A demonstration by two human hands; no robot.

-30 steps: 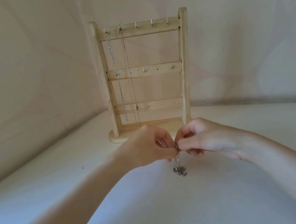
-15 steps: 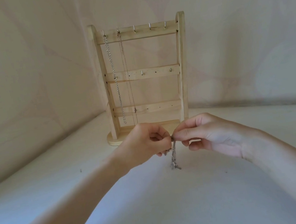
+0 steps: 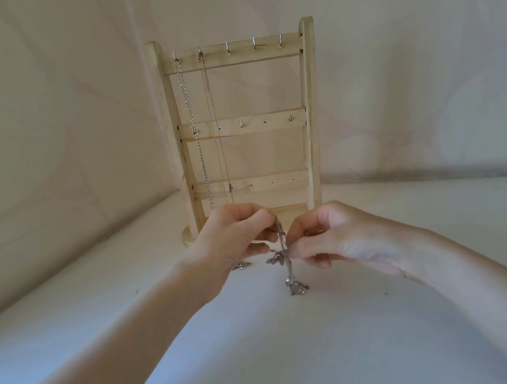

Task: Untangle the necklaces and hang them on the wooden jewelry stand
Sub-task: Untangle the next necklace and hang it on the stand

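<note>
A wooden jewelry stand rises at the back of the white surface. A thick silver chain hangs from its first top hook, a thin chain from the second. In front of the stand's base, my left hand pinches the upper end of a tangled silver necklace. My right hand pinches the same necklace slightly lower. Its bunched lower end dangles down to the surface. More chain shows under my left hand.
Three top hooks on the right carry nothing, as do the middle-bar hooks. Pale cloth walls close in behind and on the left. The white surface spreads wide in front.
My left hand has lifted the necklace's top higher while my right hand slid down it, so a longer stretch of chain hangs taut. The camera view has tilted slightly.
</note>
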